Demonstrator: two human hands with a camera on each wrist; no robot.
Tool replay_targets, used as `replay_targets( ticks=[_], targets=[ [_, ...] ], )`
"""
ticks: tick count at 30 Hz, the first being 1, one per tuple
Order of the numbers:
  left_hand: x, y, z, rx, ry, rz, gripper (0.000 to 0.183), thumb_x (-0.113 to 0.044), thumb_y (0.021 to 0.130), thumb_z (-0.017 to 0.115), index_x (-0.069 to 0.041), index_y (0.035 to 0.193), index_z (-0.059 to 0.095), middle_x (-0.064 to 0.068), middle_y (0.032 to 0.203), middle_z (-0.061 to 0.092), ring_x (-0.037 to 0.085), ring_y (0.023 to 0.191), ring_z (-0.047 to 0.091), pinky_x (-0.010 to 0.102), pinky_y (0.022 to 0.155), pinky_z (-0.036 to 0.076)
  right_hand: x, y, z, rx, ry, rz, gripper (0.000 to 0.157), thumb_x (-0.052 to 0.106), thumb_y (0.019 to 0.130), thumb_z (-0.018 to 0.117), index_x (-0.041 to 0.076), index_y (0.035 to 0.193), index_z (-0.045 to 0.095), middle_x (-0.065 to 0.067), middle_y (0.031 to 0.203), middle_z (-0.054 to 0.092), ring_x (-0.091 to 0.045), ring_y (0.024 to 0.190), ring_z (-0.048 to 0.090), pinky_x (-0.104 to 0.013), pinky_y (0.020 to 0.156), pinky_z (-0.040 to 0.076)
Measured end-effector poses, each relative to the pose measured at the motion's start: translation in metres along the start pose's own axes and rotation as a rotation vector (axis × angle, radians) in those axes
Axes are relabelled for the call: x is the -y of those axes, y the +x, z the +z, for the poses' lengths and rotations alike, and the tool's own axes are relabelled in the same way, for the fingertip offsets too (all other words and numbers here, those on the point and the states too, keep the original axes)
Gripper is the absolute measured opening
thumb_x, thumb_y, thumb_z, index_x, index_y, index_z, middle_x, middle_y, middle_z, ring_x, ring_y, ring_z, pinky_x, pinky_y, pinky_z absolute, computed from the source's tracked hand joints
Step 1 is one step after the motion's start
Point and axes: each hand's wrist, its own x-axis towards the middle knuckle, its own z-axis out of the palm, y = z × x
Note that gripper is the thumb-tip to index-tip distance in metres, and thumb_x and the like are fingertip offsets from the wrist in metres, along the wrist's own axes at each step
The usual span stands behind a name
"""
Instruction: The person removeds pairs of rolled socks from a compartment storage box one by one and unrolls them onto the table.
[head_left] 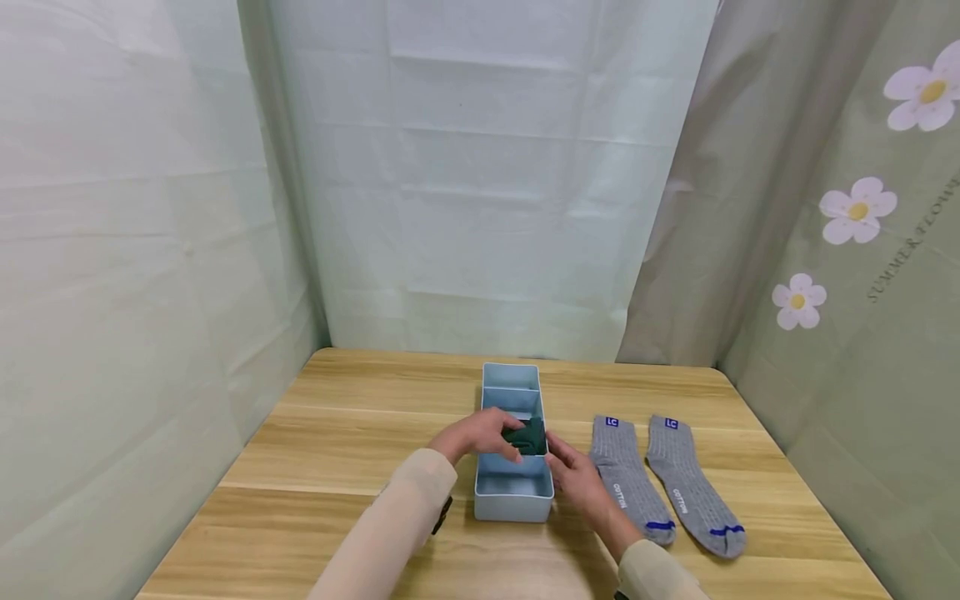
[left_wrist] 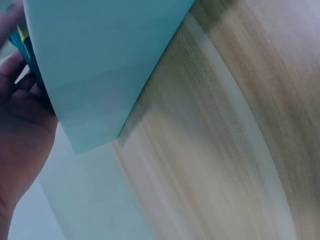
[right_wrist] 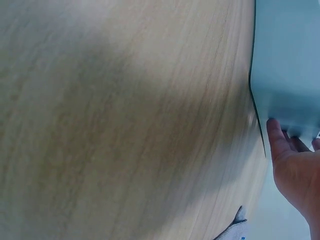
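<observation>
A dark green folded sock (head_left: 529, 437) sits in a middle compartment of the light blue divided box (head_left: 513, 508). My left hand (head_left: 483, 433) reaches over the box's left rim, with thumb and fingers about the sock. In the left wrist view, the box wall (left_wrist: 100, 65) hides most of the sock and some fingertips. At the box's right side, my right hand (head_left: 577, 477) touches the outer wall with extended fingers, seen also in the right wrist view against the blue wall (right_wrist: 287, 65).
Two grey ribbed socks with blue labels, a left one (head_left: 626, 475) and a right one (head_left: 693, 492), lie flat on the wooden table (head_left: 360, 400) to the right of the box. Pale curtains (head_left: 480, 183) surround the table at the back and sides.
</observation>
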Motion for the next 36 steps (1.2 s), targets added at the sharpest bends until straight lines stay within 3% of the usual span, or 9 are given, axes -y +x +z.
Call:
replay_targets(
  ticks=[4, 9, 16, 21, 24, 28, 30, 32, 36],
  targets=[
    [0.001, -0.001, -0.001, -0.033, -0.077, 0.011, 0.043, -0.014, 0.084, 0.079, -0.007, 0.125, 0.07, 0.003, 0.112, 0.07, 0.014, 0.089, 0.055, 0.032, 0.082, 0.048, 0.002, -0.001, 0.0, 0.003, 0.002, 0.003, 0.049, 0.012, 0.105, 0.049, -0.001, 0.15, 0.038, -0.024, 0.152, 0.037, -0.039, 0.135, 0.042, -0.051, 0.098, 0.047],
    [-0.002, -0.004, -0.004, -0.093, -0.211, -0.012, 0.04, -0.016, 0.089, 0.074, -0.005, 0.127, 0.068, 0.004, 0.109, 0.069, 0.015, 0.089, 0.058, 0.035, 0.085, 0.05, 0.004, 0.0, 0.001, 0.001, 0.002, 0.004, 0.048, 0.011, 0.105, 0.048, -0.001, 0.15, 0.038, -0.025, 0.151, 0.038, -0.04, 0.135, 0.042, -0.052, 0.098, 0.047],
    [-0.004, -0.008, -0.008, -0.111, -0.248, -0.005, 0.037, -0.021, 0.095, 0.067, -0.007, 0.129, 0.066, 0.003, 0.11, 0.069, 0.018, 0.091, 0.06, 0.043, 0.091, 0.05, 0.005, -0.001, 0.002, -0.008, -0.015, 0.014, 0.046, 0.008, 0.105, 0.047, -0.001, 0.15, 0.04, -0.026, 0.15, 0.039, -0.042, 0.133, 0.044, -0.053, 0.098, 0.046],
    [-0.003, -0.009, -0.012, -0.147, -0.23, 0.003, 0.04, -0.022, 0.096, 0.066, -0.007, 0.133, 0.063, 0.007, 0.121, 0.066, 0.02, 0.1, 0.061, 0.045, 0.096, 0.049, 0.007, 0.0, 0.0, -0.009, -0.046, -0.01, 0.047, 0.003, 0.104, 0.047, -0.005, 0.149, 0.039, -0.029, 0.149, 0.039, -0.044, 0.133, 0.043, -0.053, 0.099, 0.045],
    [-0.005, -0.013, -0.018, -0.179, -0.229, 0.009, 0.042, -0.022, 0.094, 0.07, -0.008, 0.133, 0.063, 0.008, 0.125, 0.064, 0.02, 0.103, 0.06, 0.045, 0.097, 0.049, 0.016, 0.005, -0.002, -0.022, -0.118, -0.074, 0.053, 0.003, 0.102, 0.052, -0.006, 0.15, 0.034, -0.029, 0.151, 0.035, -0.047, 0.134, 0.04, -0.055, 0.103, 0.041],
    [-0.012, -0.018, -0.025, -0.198, -0.236, 0.04, 0.038, -0.02, 0.091, 0.074, -0.011, 0.127, 0.066, 0.004, 0.119, 0.066, 0.019, 0.101, 0.06, 0.042, 0.095, 0.05, 0.042, 0.015, -0.007, -0.037, -0.288, -0.168, 0.078, 0.018, 0.095, 0.068, 0.01, 0.158, 0.023, -0.017, 0.16, 0.026, -0.04, 0.143, 0.03, -0.059, 0.109, 0.031],
    [-0.015, -0.02, -0.028, -0.191, -0.227, 0.063, 0.035, -0.02, 0.089, 0.076, -0.012, 0.122, 0.068, 0.001, 0.113, 0.067, 0.018, 0.098, 0.06, 0.04, 0.093, 0.051, 0.056, 0.021, -0.008, -0.001, -0.382, -0.23, 0.087, 0.022, 0.091, 0.074, 0.018, 0.159, 0.021, -0.012, 0.162, 0.024, -0.036, 0.145, 0.027, -0.061, 0.109, 0.03],
    [-0.017, -0.023, -0.031, -0.177, -0.22, 0.078, 0.032, -0.021, 0.088, 0.077, -0.013, 0.118, 0.07, -0.002, 0.108, 0.068, 0.017, 0.095, 0.06, 0.037, 0.089, 0.053, 0.068, 0.025, -0.009, 0.048, -0.483, -0.294, 0.084, 0.023, 0.088, 0.078, 0.02, 0.157, 0.03, -0.011, 0.158, 0.032, -0.035, 0.142, 0.034, -0.06, 0.107, 0.034],
    [-0.019, -0.027, -0.034, -0.175, -0.242, 0.094, 0.027, -0.019, 0.087, 0.077, -0.013, 0.113, 0.071, -0.002, 0.102, 0.068, 0.017, 0.09, 0.061, 0.034, 0.083, 0.054, 0.079, 0.032, -0.008, 0.111, -0.568, -0.327, 0.058, 0.021, 0.087, 0.078, 0.016, 0.141, 0.056, -0.008, 0.14, 0.055, -0.03, 0.125, 0.054, -0.054, 0.1, 0.045]
  ],
)
